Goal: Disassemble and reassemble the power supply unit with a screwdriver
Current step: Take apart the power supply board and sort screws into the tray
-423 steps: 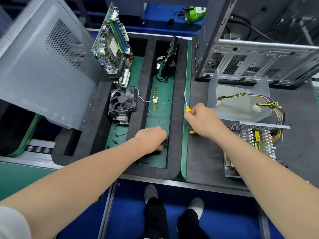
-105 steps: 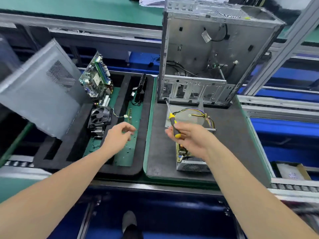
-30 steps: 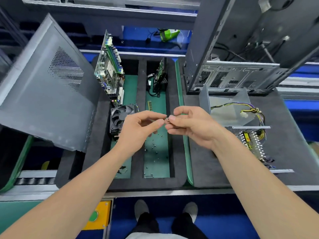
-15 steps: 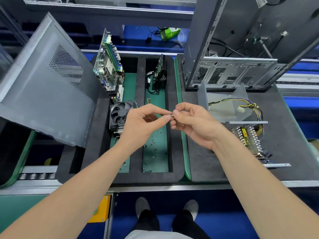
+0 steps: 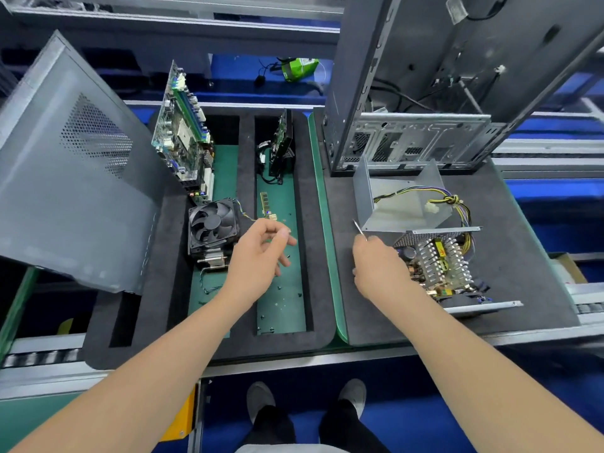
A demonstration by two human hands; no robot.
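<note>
The opened power supply unit [image 5: 438,266] lies on the black mat at the right, its circuit board and heat sinks bare. Behind it stands its grey metal cover [image 5: 405,204], with a bundle of coloured wires looped over it. My right hand [image 5: 379,269] hovers at the unit's left edge and grips the screwdriver [image 5: 359,228]; only the thin shaft sticks out, pointing up and left. My left hand [image 5: 261,253] hangs over the green tray [image 5: 284,308], fingers loosely curled, with nothing visible between them. Small loose screws [image 5: 280,287] lie on that tray.
An empty computer case [image 5: 408,142] stands upright behind the unit. A grey side panel [image 5: 72,165] leans at the left. The foam tray also holds a motherboard [image 5: 183,138], a cooler fan [image 5: 212,223], a memory stick [image 5: 266,206] and a drive [image 5: 282,142].
My hands, which met fingertip to fingertip over the tray, have parted. The right one moved right to the unit with the screwdriver shaft showing; the left one stayed over the tray.
</note>
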